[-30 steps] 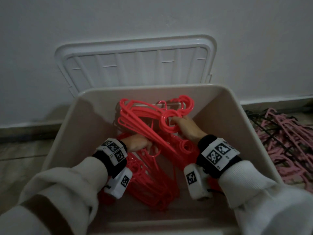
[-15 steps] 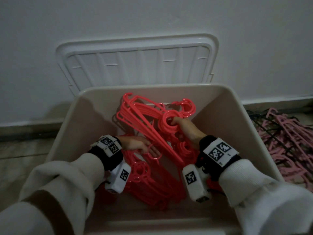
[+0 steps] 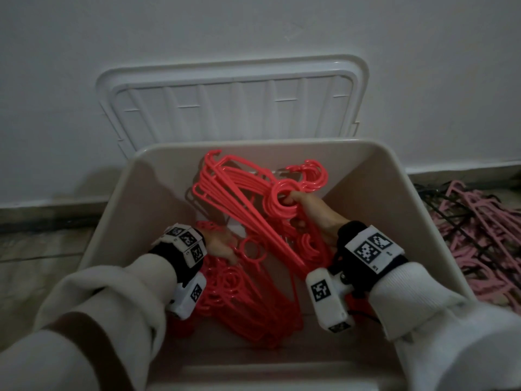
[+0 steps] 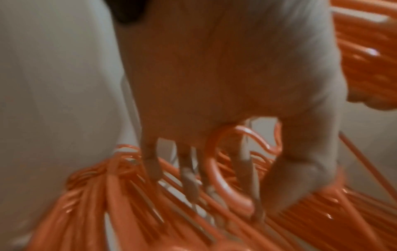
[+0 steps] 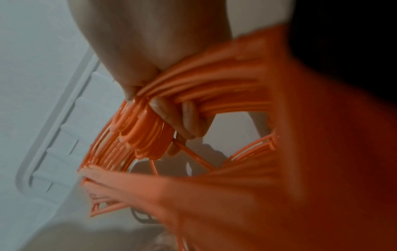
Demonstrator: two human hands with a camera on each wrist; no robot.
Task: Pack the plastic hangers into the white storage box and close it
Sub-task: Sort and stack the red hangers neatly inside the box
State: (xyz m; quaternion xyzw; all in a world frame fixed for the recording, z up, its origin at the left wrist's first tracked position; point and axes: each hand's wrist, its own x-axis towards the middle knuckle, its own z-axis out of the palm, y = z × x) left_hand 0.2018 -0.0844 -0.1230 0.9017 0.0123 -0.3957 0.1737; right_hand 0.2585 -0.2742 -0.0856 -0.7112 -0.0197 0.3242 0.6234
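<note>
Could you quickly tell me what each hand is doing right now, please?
Left hand: open, touching red plastic hangers.
Right hand: gripping a raised hanger bundle.

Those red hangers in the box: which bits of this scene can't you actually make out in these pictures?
- Red hangers: the exact number; they overlap in the head view and blur in both wrist views.
- White storage box: its floor, covered by hangers and sleeves.
- Left hand: its fingertips, buried in hangers; the wrist view is blurred.
- Pink hangers: cut off by the right edge.
- Lid: its lower edge, behind the box.
</note>
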